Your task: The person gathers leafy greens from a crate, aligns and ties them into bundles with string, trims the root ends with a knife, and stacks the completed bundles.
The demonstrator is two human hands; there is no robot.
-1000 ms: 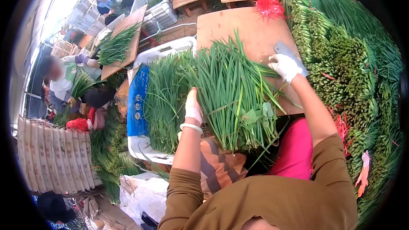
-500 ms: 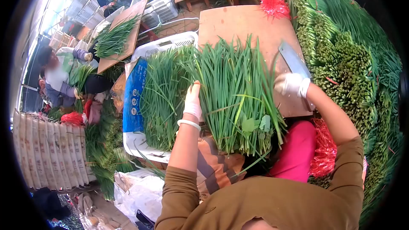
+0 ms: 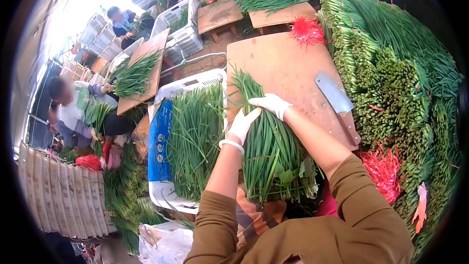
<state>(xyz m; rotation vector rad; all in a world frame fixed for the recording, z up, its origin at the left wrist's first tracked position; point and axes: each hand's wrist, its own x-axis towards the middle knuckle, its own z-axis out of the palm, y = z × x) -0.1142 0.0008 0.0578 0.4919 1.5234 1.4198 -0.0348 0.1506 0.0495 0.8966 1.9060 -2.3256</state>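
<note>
"What does the worker have, there at the centre of the dial?"

"A green bundle (image 3: 273, 151) of long leaves, stalk ends towards the worker at five o'clock, tips towards eleven."

"And the grip?"

"Clamped on the leaves with both hands: the left hand (image 3: 243, 126) at half past ten, the right hand (image 3: 271, 104) at twelve. Pressure from two sides seems meant to hold loose leaves in line."

"The cleaver (image 3: 336, 99) at two o'clock?"

"Lying untouched on the wooden surface (image 3: 278, 61), handle angled back towards the worker's right, presumably for an easy reach."

"Nine o'clock?"

"A white crate (image 3: 163, 191) filled with loose greens, probably set close to spare stretching. Near half past twelve, red ties (image 3: 308, 30) sit at the surface's far corner, apparently out of the leaves' way."

"And past the cleaver?"

"Stacked bundles (image 3: 391, 85), many stalk ends facing inwards, likely for neat piling."
</note>
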